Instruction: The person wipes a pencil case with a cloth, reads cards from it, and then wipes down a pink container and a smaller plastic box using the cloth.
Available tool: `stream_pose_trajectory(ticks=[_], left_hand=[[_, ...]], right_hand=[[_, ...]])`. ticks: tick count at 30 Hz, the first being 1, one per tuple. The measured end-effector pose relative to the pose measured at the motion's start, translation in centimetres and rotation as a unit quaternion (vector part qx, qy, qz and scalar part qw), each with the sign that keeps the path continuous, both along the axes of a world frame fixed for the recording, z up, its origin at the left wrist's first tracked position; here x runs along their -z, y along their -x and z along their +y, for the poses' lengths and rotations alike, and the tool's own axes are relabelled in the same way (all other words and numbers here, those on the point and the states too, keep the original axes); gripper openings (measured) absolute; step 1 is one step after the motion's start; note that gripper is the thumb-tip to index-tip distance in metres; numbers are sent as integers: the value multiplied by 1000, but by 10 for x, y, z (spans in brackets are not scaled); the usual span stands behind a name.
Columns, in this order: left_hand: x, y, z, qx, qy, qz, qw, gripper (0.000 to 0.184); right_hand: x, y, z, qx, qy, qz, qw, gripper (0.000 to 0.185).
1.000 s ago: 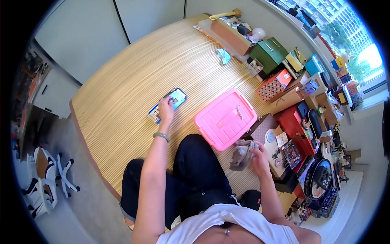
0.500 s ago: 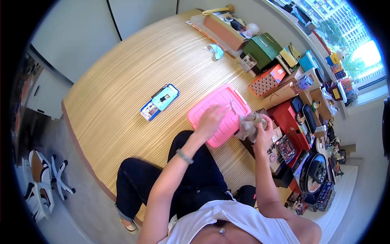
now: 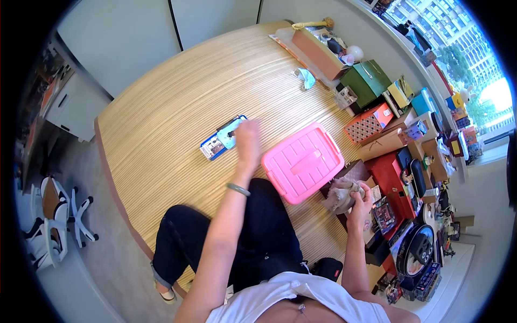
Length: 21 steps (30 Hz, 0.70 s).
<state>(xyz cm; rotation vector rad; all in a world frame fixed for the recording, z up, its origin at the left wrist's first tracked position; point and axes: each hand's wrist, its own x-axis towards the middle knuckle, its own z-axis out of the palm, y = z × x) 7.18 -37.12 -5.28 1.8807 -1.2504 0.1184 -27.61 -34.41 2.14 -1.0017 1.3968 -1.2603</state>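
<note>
Left hand: bare left hand [image 3: 248, 141], greenish bangle [image 3: 238, 189] at the wrist; over the right-hand end of the blue case, blurred; whether its grip is open or closed, or touches the case, cannot be told.
Right hand: bare right hand [image 3: 361, 202]; grip closed on the grey cloth, fingers and thumb pinching its right side.
Grey cloth [image 3: 338, 197]: one, crumpled; held up beside the near right corner of the pink lid.
Blue case [image 3: 215, 147]: one, slim, blue-rimmed, with a light-blue panel and a pale printed section at its near left end; lying aslant around the middle of the mat, partly hidden by the left hand.
Pink lid [image 3: 302, 162]: one, ribbed, with raised ends; right of the blue case and apart from it, near the person's knee.
Mat [image 3: 156, 113]: pale, fine-ribbed, brown-bordered along the left edge; person seated at its near edge.
Light-blue mask [image 3: 307, 78]: one, toward the far right corner of the mat.
Right edge of mat: green box [image 3: 366, 83], orange patterned box [image 3: 362, 129] and red box [image 3: 388, 175], among assorted small goods.
Beyond left edge: white-framed chair [image 3: 54, 215], on the floor.
</note>
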Motion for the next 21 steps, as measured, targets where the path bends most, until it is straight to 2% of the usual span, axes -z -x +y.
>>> stream_pose_trajectory(ticks=[1, 3, 4, 6, 8, 9, 10, 11, 12, 13, 14, 15, 16, 17, 19, 20, 21], left_hand=[[26, -25, 7, -70, 0, 11, 997, 15], [83, -68, 25, -91, -50, 8, 995, 16], [90, -77, 32, -90, -52, 9, 995, 16], [97, -80, 44, -98, -74, -65, 990, 20], [62, -56, 48, -82, -42, -45, 995, 21], [48, -39, 51, -71, -9, -25, 997, 23], [47, -22, 54, -10, 42, 33, 999, 22], [44, 1, 57, 32, 32, 158, 986, 22], [27, 29, 65, 47, -31, 282, 958, 26], [52, 50, 70, 68, -9, 251, 966, 39], [51, 72, 79, 72, -49, 224, 971, 61], [32, 91, 89, 79, -40, 225, 970, 81], [34, 101, 91, 94, -36, 299, 949, 85], [38, 108, 94, 109, -32, 372, 921, 89], [43, 114, 99, 104, -37, 379, 919, 90], [45, 116, 101, 100, -39, 387, 916, 91], [49, 117, 102, 96, -37, 385, 917, 91]], right_hand=[[-1, 2, 1, 5, 2, 14, 1000, 35], [5, 6, -2, 3, 3, 22, 1000, 35], [4, 3, -2, -9, 5, 25, 1000, 34], [-1, -6, -6, -17, 7, 27, 999, 32], [-10, -23, -19, -52, 76, 74, 993, 31], [-12, -31, -29, -57, 109, 109, 986, 30], [-23, -46, -36, -55, 117, 112, 985, 29], [-18, -56, -52, -57, 155, 131, 978, 29], [-15, -69, -65, -56, 197, 143, 968, 29], [-17, -84, -75, -59, 176, 157, 970, 31], [-5, -91, -90, -92, 189, 208, 955, 35], [18, -98, -104, -116, 186, 283, 934, 41], [48, -102, -117, -196, 190, 334, 902, 46], [58, -122, -102, -191, 141, 459, 856, 48], [108, -134, -93, -145, 402, 536, 728, 44], [105, -137, -85, -148, 405, 534, 728, 44], [97, -138, -73, -193, 401, 479, 757, 41]])
